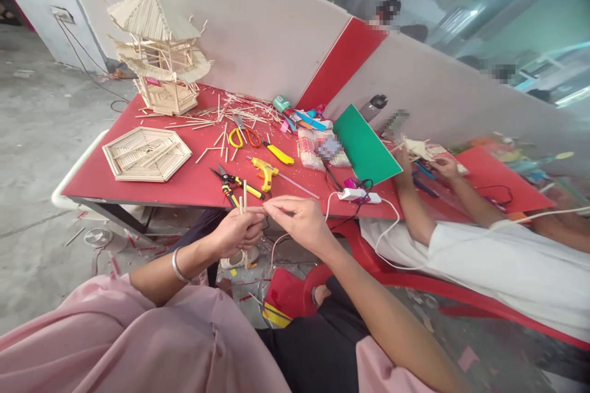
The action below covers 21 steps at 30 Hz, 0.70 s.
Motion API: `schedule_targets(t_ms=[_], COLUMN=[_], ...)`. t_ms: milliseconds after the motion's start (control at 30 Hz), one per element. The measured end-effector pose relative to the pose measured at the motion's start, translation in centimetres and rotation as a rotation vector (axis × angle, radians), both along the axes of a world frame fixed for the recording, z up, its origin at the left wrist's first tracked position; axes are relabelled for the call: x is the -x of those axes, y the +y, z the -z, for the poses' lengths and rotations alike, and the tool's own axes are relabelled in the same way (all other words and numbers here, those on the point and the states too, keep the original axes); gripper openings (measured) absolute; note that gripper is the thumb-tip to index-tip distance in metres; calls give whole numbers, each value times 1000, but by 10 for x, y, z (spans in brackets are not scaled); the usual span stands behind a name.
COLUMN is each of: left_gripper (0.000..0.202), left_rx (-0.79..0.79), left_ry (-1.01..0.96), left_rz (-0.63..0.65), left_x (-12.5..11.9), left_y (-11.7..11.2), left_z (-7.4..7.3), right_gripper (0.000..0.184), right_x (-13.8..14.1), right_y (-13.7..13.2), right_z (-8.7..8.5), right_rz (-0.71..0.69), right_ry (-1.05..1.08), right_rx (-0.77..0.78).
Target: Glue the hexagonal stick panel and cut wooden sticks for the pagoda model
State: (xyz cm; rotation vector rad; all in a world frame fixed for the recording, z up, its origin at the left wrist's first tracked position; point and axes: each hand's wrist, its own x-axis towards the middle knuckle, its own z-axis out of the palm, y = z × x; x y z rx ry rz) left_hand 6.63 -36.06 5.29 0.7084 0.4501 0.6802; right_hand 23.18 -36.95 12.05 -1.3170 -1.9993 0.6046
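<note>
My left hand [238,232] is closed round a few thin wooden sticks [244,196] that stand upright out of the fist, held in front of the red table's near edge. My right hand [299,221] is beside it, fingers pinched at the sticks near the left thumb. A silver bangle [177,266] circles my left wrist. On the table just beyond lie a yellow glue gun [264,171] and yellow-handled cutters [230,183].
On the red table [184,181] stand a stick-built pagoda model [159,55], a hexagonal stick panel [146,153], loose sticks, scissors [243,135], a green sheet [366,147] and a white power strip [357,195]. A person in white works at the right [483,258], sitting on a red chair.
</note>
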Motion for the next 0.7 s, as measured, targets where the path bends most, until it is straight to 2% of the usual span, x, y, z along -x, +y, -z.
schedule_targets(t_ms=[300,500,700], left_gripper=[14,13,20], left_rx=[49,39,9], left_ry=[-18,-22,-10], left_rz=[27,23,-2], left_x=[4,5,6], left_y=[3,2,1], left_z=[-3,-2,-1], right_gripper=[20,19,18], right_x=[-3,-1,-2], right_y=[-3,-4,-6], right_z=[-2,-4,-6], right_rz=[-9,-15,-11], right_ry=[-33,-10,40], right_rx=[-11,-18,5])
